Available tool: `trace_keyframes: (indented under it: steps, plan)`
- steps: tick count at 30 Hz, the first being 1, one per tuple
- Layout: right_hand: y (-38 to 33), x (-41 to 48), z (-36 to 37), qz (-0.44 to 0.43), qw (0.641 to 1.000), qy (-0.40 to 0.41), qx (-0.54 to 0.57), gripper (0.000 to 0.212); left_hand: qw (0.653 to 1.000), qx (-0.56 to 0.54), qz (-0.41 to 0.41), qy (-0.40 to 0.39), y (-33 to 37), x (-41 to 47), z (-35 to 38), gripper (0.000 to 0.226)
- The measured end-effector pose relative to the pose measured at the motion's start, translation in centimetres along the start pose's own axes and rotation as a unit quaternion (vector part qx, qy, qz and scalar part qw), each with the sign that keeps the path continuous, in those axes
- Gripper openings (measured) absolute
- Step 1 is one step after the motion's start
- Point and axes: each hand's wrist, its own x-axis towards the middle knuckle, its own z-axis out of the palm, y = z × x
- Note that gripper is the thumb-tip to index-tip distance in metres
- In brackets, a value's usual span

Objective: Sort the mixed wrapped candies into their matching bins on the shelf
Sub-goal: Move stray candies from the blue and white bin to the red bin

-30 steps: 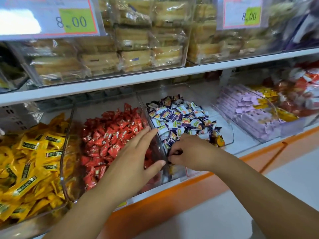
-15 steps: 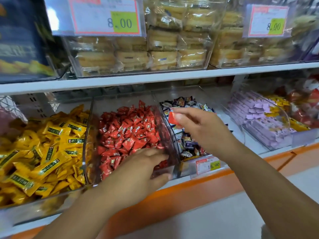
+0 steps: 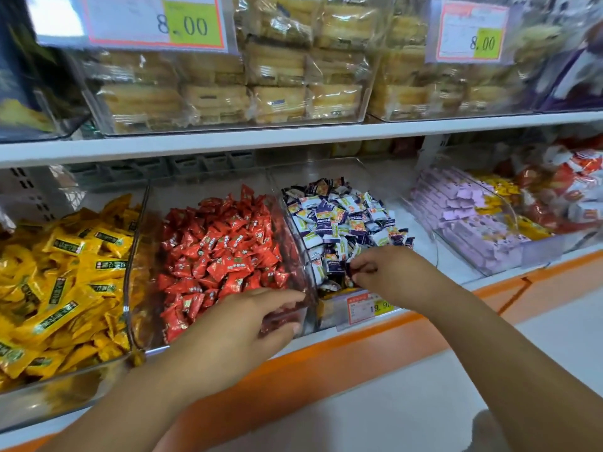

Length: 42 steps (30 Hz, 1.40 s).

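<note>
Now: Hands at the Bins

Left hand (image 3: 235, 324) grips the front wall of the clear bin (image 3: 284, 318) holding glossy red candies (image 3: 225, 252); right hand (image 3: 391, 275), fingers curled, pinches among blue-and-white candies (image 3: 336, 220) just beside it. Wrapped cakes (image 3: 277, 70) sit above.

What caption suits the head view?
Right hand reaches among blue-and-white candies while left hand grips the red candy bin.

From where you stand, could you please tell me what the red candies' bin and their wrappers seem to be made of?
The bin looks like clear rigid plastic, glossy: candies show through its curved walls. The red candies have wrappers that look like thin glossy film, plastic or foil-lined, I cannot tell which: they crinkle and glint.
</note>
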Motion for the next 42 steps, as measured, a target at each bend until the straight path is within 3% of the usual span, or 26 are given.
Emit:
trace_keyframes:
  steps: [9, 14, 17, 23, 26, 28, 30, 33, 38, 42]
  plan:
    - [0.3, 1.5, -0.3, 0.034, 0.988, -0.002, 0.151, 0.023, 1.000, -0.016, -0.008, -0.002, -1.9, 0.7, 0.5, 0.020]
    - [0.4, 1.6, -1.0, 0.010, 0.993, -0.004, 0.121, 0.023, 1.000, -0.012, 0.005, -0.018, -2.4, 1.1, 0.5, 0.018]
    - [0.0, 1.1, -2.0, -0.013, 0.988, 0.037, 0.151, 0.021, 1.000, 0.014, 0.019, -0.016, -2.5, 1.0, 0.6, 0.021]
    - [-3.2, 0.5, -3.9, -0.105, 0.933, 0.106, 0.328, 0.017, 0.996, 0.081, 0.039, 0.000, -2.5, 0.6, 0.9, 0.034]
    - [-5.6, 0.7, -3.8, -0.187, 0.889, 0.059, 0.414, 0.027, 0.996, 0.083, 0.034, 0.015, -2.5, 0.4, 1.0, 0.036]
    - [-5.7, 0.6, -4.0, -0.192, 0.919, -0.016, 0.343, 0.026, 0.996, 0.077, 0.033, 0.021, -2.6, 0.2, 1.0, 0.038]
    - [-4.2, 0.7, -4.0, -0.153, 0.969, -0.086, 0.172, 0.012, 0.997, 0.062, 0.031, 0.026, -2.6, 0.0, 1.0, 0.040]
    - [-2.0, 0.7, -3.1, -0.084, 0.987, -0.139, -0.022, 0.017, 0.998, 0.040, 0.025, 0.030, -2.5, -0.1, 0.9, 0.038]
    - [-1.3, 0.0, -1.7, -0.066, 0.980, -0.188, 0.004, 0.026, 0.999, 0.012, 0.012, 0.050, -2.1, 0.2, 1.0, 0.030]
    - [-0.4, -0.4, -0.9, -0.089, 0.978, -0.176, 0.066, 0.015, 0.995, -0.057, -0.008, 0.083, -1.6, 0.7, 0.9, 0.020]
